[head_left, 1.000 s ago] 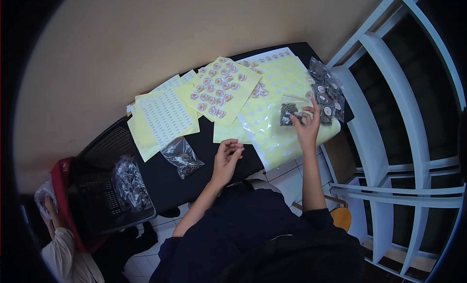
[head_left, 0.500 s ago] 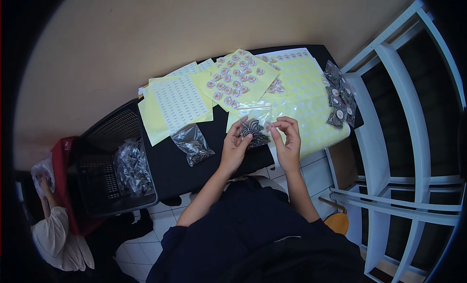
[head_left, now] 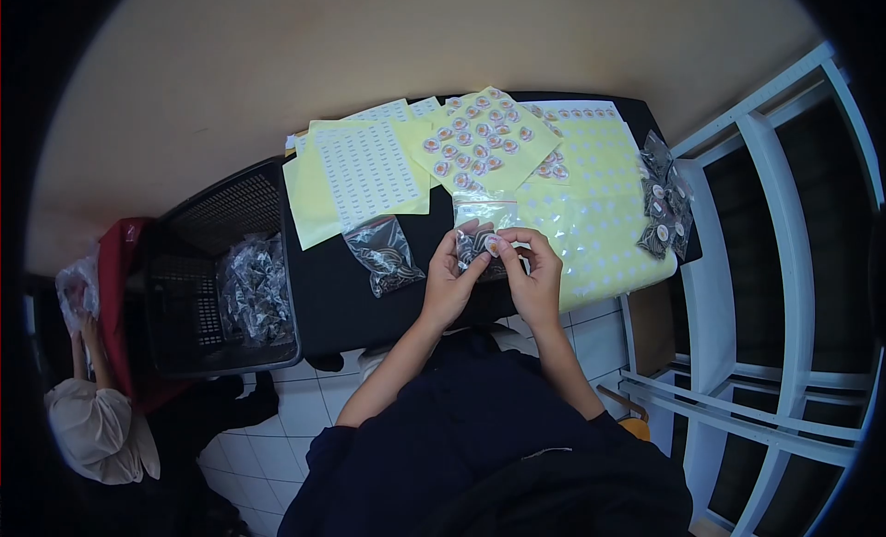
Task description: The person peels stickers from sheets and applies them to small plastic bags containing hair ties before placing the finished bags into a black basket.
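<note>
My left hand grips the left side of a clear zip bag filled with dark, striped pieces. Between the thumb and fingers of my right hand is a small round sticker, held against the front of that bag. Behind the bag lies a yellow sheet of round stickers with orange centres. A second filled zip bag rests on the black table to the left of my hands. Just right of my right hand spreads a large yellow backing sheet with pale round marks.
Yellow sheets with small white labels lie at the table's left. Several stickered bags pile at the right end. A black basket of filled bags stands left, near another person. A white metal rack is at right.
The round sticker in my right hand has moved left from beside the bag onto its front. The whole view has shifted a little, and the other person's arms have moved.
</note>
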Tool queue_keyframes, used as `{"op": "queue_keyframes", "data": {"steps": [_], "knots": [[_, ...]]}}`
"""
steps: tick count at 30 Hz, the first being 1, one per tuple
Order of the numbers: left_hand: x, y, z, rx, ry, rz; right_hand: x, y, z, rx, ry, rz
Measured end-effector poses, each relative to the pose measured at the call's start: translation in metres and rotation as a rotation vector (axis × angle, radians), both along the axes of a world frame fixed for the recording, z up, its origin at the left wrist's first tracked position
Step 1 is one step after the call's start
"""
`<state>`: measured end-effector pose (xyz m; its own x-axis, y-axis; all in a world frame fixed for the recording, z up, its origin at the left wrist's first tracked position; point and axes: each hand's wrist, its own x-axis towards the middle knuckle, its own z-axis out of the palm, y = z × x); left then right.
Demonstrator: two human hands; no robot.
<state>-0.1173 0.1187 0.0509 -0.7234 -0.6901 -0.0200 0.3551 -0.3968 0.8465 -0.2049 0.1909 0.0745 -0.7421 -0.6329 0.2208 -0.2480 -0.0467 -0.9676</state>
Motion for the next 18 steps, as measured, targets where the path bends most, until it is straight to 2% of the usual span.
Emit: {"op": "queue_keyframes", "data": {"steps": [5,10,18], "knots": [[0.006,-0.004,-0.005,-0.089,-0.025,0.002,0.001,-0.005,0.011,0.056,0.115,0.013],[0.009,-0.008,-0.005,-0.09,-0.018,0.0,-0.001,-0.01,0.015,0.156,0.387,0.053],[0.008,-0.022,-0.006,-0.154,-0.027,-0.043,-0.015,-0.021,0.024,0.223,0.554,0.17]]}}
